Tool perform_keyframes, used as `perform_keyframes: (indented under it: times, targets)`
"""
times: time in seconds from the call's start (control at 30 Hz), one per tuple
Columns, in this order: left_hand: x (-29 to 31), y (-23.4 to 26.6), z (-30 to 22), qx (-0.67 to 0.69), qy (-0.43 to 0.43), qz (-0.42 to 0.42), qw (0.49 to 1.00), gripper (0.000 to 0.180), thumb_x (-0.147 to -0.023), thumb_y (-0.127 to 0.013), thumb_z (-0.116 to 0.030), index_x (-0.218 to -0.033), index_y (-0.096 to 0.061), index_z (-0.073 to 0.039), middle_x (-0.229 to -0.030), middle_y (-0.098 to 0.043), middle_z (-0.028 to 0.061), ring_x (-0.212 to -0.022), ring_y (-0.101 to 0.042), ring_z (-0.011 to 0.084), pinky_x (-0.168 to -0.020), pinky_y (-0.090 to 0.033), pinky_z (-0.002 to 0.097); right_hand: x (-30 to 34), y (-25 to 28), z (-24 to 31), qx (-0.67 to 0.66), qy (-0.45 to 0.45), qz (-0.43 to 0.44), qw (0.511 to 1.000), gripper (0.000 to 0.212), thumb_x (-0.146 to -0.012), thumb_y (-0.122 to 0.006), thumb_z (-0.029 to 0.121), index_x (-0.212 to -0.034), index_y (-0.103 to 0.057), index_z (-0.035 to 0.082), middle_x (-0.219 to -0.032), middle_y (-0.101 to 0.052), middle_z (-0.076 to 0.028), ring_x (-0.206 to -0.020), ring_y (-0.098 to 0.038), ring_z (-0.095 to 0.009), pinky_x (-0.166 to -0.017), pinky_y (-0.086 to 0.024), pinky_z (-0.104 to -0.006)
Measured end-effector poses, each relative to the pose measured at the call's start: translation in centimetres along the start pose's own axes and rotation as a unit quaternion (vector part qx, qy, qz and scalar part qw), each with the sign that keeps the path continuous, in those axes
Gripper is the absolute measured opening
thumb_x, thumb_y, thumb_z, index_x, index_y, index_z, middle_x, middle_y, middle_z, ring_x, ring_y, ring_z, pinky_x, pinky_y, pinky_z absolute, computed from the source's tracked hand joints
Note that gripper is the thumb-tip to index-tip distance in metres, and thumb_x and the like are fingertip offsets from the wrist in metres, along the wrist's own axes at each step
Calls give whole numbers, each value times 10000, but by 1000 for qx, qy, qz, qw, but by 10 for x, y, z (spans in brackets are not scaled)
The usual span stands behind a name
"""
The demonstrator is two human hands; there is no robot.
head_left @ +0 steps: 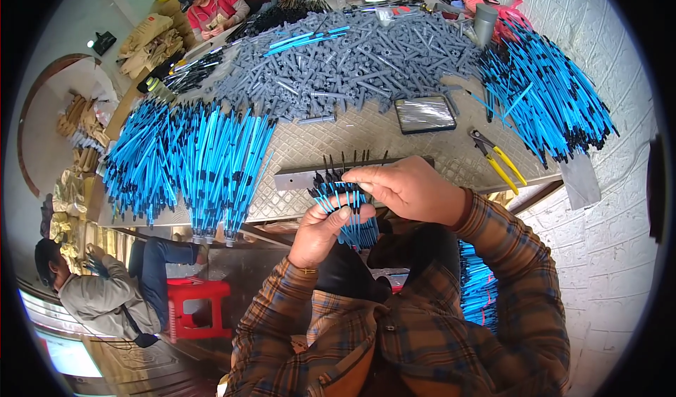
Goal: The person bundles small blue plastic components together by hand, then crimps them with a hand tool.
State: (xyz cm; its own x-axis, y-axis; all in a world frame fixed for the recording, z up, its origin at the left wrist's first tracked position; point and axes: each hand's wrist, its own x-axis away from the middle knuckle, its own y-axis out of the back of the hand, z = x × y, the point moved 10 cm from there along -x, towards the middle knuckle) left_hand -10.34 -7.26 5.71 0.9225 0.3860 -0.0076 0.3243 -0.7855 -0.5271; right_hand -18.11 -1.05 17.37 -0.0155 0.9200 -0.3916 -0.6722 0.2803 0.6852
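Observation:
Over the table's front edge, my left hand (317,238) is closed round a bunch of thin blue rods with black ends (361,236). The rods stand roughly upright, fanned out at the top, with the thumb across them. My right hand (415,189) meets the bunch from the right. Its thumb and forefinger pinch at the black end of a rod; the other fingers are curled, and the exact grip is partly hidden. Just behind the hands lies a grey metal bar (292,180) with several thin dark pins standing up along it.
Blue rods are heaped at the table's left (190,158) and right (549,94). Grey plastic tubes (338,59) form a large pile behind. Nearer are a shallow box of silvery pins (425,114) and yellow-handled pliers (496,159). Other people sit far left and beside a red stool (201,302).

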Motion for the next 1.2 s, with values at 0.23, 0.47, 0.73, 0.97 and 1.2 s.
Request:
perform_keyframes:
  times: [0.23,0.47,0.73,0.97,1.2]
  targets:
    - [1,-5,-3,-10,-5,21,1000,250,-911,-492,-79,-1148,-540,-17,-1059,-611,116,-963,-604,221,-830,-498,367,1,-4,0,-2,-1,-8,1000,277,-877,-461,117,-1137,-551,88,-796,-635,-132,-705,-627,-300,-622,-487,-337]
    - [2,-3,-4,-84,0,29,996,258,-910,-490,-66,-1156,-543,-10,-1080,-604,100,-967,-596,192,-847,-486,337,2,-7,0,-37,-28,11,999,277,-879,-464,117,-1140,-549,86,-770,-626,-130,-684,-620,-298,-611,-480,-336]
    - [3,-3,-3,-35,-5,23,999,260,-903,-496,-49,-1155,-552,-10,-1070,-611,90,-963,-590,168,-857,-474,313,6,-3,5,-10,5,-27,1000,285,-862,-473,113,-1140,-535,100,-700,-621,-112,-630,-618,-287,-556,-469,-352]
    - [2,-4,-3,-85,0,34,996,263,-906,-497,-58,-1160,-557,-25,-1060,-617,72,-984,-573,143,-870,-453,290,5,-8,5,-32,2,-1,999,268,-885,-455,105,-1135,-545,65,-750,-621,-135,-657,-625,-285,-591,-478,-325]
    - [1,-11,-5,-123,6,38,992,249,-877,-561,-91,-1123,-571,-57,-934,-607,-4,-778,-540,69,-660,-426,223,4,-17,0,-84,-14,33,996,252,-896,-433,106,-1121,-533,57,-745,-634,-124,-662,-650,-244,-602,-493,-318]
